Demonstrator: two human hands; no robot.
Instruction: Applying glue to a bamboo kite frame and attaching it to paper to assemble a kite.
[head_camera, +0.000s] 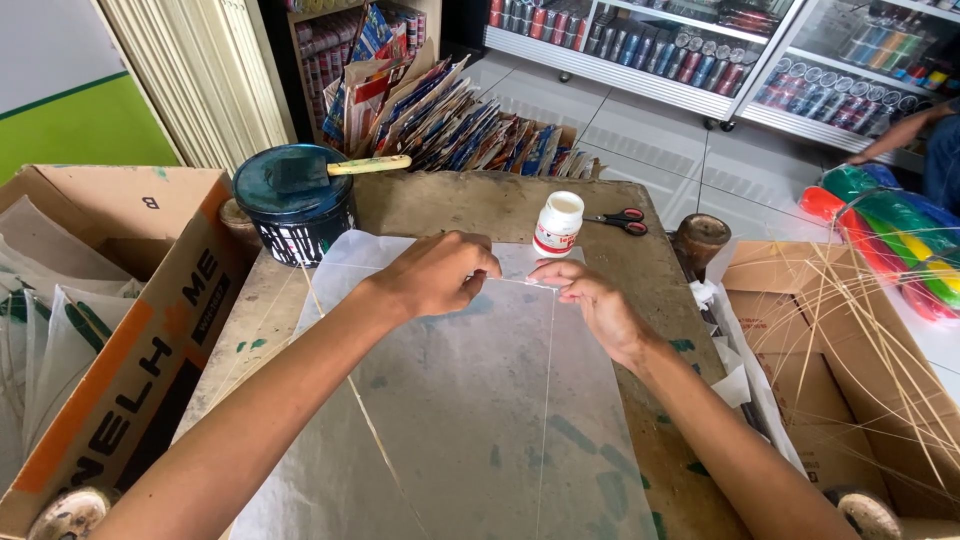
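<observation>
Both hands, left hand (437, 275) and right hand (590, 300), pinch the thin stick (545, 400) on tissue paper (470, 400); keep it flat, taut

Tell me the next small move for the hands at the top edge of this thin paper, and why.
Probably press the paper's top edge down over the thin stick. Both the left hand and the right hand pinch the top corner of the paper sheet where the thin sticks meet, and the glue bottle stands capped just behind.
</observation>
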